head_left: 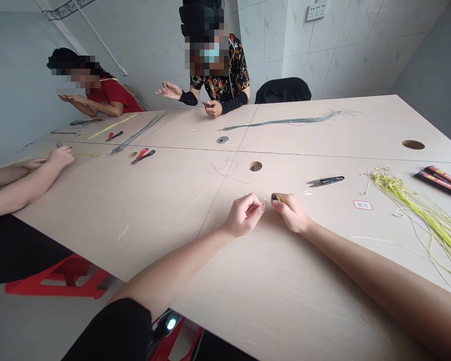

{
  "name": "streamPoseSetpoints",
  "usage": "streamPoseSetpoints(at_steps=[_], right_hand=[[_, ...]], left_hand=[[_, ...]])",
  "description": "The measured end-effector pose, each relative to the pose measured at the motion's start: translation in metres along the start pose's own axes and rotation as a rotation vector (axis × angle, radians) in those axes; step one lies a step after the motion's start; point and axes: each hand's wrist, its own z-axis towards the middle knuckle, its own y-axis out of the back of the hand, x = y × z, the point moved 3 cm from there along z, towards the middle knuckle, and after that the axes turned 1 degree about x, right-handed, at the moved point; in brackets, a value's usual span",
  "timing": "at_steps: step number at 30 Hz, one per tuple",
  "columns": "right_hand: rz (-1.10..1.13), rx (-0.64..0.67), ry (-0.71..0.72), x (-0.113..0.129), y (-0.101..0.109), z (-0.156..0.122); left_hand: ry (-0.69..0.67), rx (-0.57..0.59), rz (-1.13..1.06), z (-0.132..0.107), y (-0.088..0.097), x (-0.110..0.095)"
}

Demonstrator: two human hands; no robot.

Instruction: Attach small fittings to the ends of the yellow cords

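Left hand: fingertips pinched together, seemingly on a tiny pale loop, too small to make out clearly.
Right hand: thumb and forefinger held a small yellow-and-black piece just beside the left fingertips; it looked light and fiddly, suited to a fingertip grip.
Yellow cord bundle: lay loose on the worktop to the right, seemingly soft and limp, best taken strand by strand.
Red-and-black packets: lay beyond the cord.
Black thread snips: lay nearer the hands.
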Motion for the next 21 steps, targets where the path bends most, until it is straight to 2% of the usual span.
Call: streamPoseSetpoints(at_steps=[7, 15, 21], right_hand=[[0.135, -0.094, -0.002, -0.0008, 0.0035, -0.0049], [0.081, -0.132, 0.045, -0.0014, 0.0021, -0.0054], [0.052, -0.195, 0.059, -0.0012, 0.0084, -0.0056]], left_hand=[[0.025, 0.009, 0.017, 0.0013, 0.0002, 0.0026], [0.0, 0.017, 0.035, 0.0014, 0.0004, 0.0046], [-0.128, -0.006, 0.168, 0.0011, 0.005, 0.0067]])
